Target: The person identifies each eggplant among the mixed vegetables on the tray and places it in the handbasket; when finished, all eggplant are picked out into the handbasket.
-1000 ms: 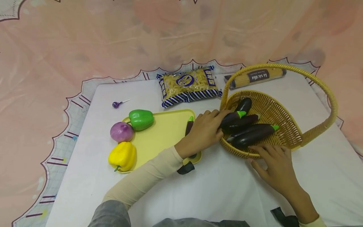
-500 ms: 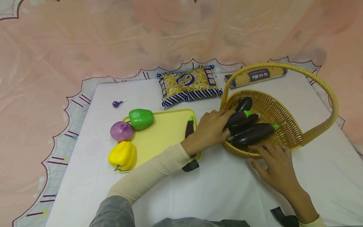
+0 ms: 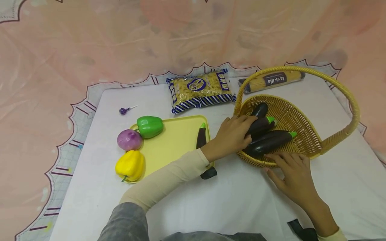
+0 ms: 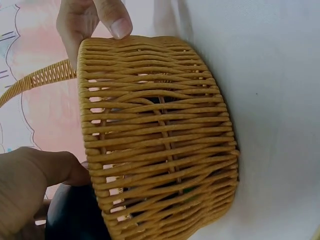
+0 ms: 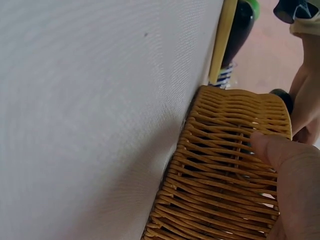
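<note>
1. The fingers of the left hand [image 3: 233,135] are curled over the dark end of an eggplant [image 3: 260,125] in the wicker basket [image 3: 304,140]; it is gripped at the left end, the one away from its green cap. The grip is best taken round the body, not at the tip — the skin looks smooth and could slip.

2. The right hand [image 3: 291,177] lies on the near rim of the basket, its fingers [image 5: 280,155] straight and pressing on the weave, holding nothing. That pressure is best kept on, so the basket is not dragged left as the eggplant is lifted.

3. Two more eggplants lie touching the gripped one: a longer eggplant [image 3: 268,142] just near of it and a short eggplant [image 3: 260,109] just far of it. A straight lift, up and clear of the rim, should keep them from being rolled out.

4. The tall basket handle [image 3: 351,103] arches over the right side — well apart from the left hand.

5. Left of the basket lies a yellow tray [image 3: 169,142] on the white surface [image 3: 241,197], with one tray eggplant [image 3: 201,137] at its right edge beside the left wrist, and a green pepper [image 3: 149,126], an onion [image 3: 129,140] and a yellow pepper [image 3: 130,165] along its left edge.
</note>
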`<state>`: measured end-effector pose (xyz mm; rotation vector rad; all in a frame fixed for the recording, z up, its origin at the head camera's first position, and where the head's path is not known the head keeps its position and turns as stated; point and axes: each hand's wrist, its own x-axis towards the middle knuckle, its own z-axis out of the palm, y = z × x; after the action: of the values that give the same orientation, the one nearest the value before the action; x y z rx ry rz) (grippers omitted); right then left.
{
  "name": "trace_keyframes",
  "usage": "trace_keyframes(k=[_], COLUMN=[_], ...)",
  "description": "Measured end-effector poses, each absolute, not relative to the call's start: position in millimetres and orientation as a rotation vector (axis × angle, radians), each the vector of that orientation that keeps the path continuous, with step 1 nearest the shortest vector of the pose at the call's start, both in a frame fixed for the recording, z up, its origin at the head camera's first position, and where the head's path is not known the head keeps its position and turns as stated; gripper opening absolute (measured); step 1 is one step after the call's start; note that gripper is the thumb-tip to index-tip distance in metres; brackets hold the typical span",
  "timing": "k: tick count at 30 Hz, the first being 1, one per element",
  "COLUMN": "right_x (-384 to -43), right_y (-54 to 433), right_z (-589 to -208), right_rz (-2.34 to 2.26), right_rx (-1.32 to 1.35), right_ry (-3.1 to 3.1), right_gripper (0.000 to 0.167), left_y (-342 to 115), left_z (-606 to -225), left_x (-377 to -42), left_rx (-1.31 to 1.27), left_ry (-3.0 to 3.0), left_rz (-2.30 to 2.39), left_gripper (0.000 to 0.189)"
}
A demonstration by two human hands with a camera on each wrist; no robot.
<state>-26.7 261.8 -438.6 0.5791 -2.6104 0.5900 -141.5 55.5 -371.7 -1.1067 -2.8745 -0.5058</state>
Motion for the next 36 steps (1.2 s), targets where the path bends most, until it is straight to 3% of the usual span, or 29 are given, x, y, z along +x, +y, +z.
trace_keyframes(k=[19,28,36], right_x=[-26,-27,-25], right_y=[262,262,264], right_z=[-438,-437,-436], right_rz=[0.573,0.554,0.563], right_rx=[0.576,0.582,0.592], right_ry=[-2.613,-2.615,-2.650], right_gripper=[0.066,0.065,0.037], left_y=[90,100,106], left_z=[-383,-386,-385], left_x=[-154,-152,-148], left_rx=[-1.168,-1.143,-1.157], left_ry=[-2.864,-2.819,-2.840], left_rz=[-0.352,-0.267,-0.206], left_gripper=[0.058,0.046,0.052])
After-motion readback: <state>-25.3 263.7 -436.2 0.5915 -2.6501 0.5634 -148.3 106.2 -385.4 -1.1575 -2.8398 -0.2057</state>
